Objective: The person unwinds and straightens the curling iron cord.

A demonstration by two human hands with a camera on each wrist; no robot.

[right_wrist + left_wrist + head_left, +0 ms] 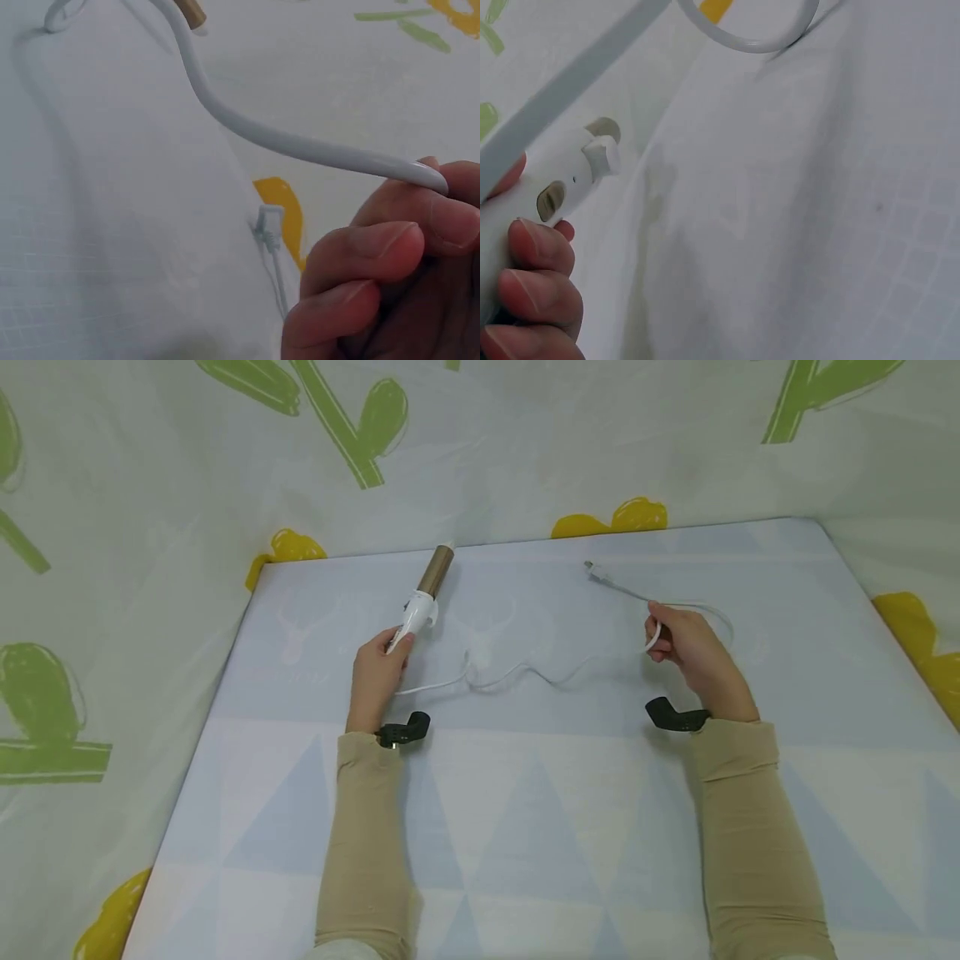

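My left hand (378, 681) grips the white handle of a curling iron (418, 607). Its brown-gold barrel points up and away toward the table's far edge. In the left wrist view, curled fingers (544, 296) wrap the handle (555, 172). My right hand (693, 652) pinches the white power cord (555, 681) between thumb and fingers. From the left hand the cord runs wavy across to the right hand. Beyond that grip it loops back, and the plug (596, 572) lies near the far edge. In the right wrist view the cord (277, 140) arcs from the fingertips, with the plug (270, 221) behind.
A table with a pale blue and white patterned cloth (525, 827) lies under both hands. Behind and beside it hangs white fabric (510, 452) with green and yellow plant prints. Black wrist mounts (675, 716) sit on both wrists.
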